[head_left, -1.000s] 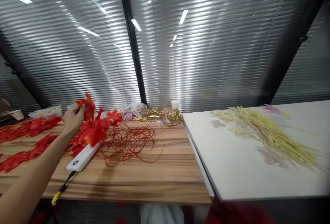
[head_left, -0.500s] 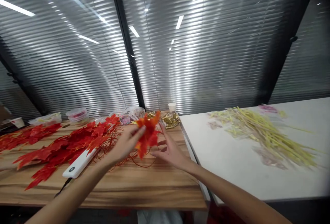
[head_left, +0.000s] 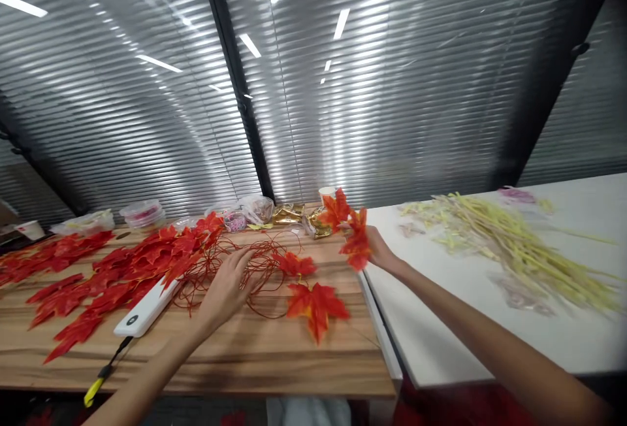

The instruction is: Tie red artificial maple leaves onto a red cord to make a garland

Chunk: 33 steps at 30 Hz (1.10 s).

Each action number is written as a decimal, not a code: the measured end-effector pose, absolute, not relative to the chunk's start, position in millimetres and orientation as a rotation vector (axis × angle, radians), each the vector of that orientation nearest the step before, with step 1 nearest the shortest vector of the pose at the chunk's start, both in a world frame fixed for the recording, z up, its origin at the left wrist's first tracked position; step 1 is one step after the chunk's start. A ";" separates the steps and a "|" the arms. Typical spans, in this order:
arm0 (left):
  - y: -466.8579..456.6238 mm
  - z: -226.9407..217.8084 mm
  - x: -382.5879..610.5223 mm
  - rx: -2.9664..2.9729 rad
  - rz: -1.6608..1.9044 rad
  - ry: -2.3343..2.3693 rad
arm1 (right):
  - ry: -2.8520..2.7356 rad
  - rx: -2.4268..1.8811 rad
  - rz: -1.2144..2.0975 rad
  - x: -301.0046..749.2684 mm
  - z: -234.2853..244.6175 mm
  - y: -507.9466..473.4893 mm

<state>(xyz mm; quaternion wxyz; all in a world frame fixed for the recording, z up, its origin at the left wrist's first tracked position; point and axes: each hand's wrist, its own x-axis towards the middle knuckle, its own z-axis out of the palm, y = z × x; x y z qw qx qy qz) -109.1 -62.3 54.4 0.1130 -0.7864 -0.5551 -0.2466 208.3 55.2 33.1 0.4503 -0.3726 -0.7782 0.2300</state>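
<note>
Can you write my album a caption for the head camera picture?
Bright red leaves in the right hand, left hand open near tangled red cord.

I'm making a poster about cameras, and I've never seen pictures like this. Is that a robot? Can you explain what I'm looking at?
No robot here: those are a person's two bare hands. One camera, worn on the person's head, looks forward and down, so you see roughly what they see.

The right hand holds up some red-orange, maple-shaped leaves. The left hand looks empty, fingers loosely open, over a tangle of thin red cord.

On the striped brown wooden table lie a big heap of red pointed leaves, two loose red leaves and a long white plastic device. The smooth white table beside it holds a bundle of thin yellow-green strands.
</note>
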 end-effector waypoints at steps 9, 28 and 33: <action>-98.7 59.6 -113.2 -2.195 -1.226 -2.072 | -2.316 -0.861 0.235 179.0 29.6 -15.5; -74.1 43.9 -131.0 -2.056 -0.950 -2.003 | -2.643 -0.035 -0.222 113.7 -3.6 -96.7; -74.6 30.7 -142.4 -2.056 -0.402 -1.709 | -2.742 -0.078 0.045 123.6 -18.9 -102.6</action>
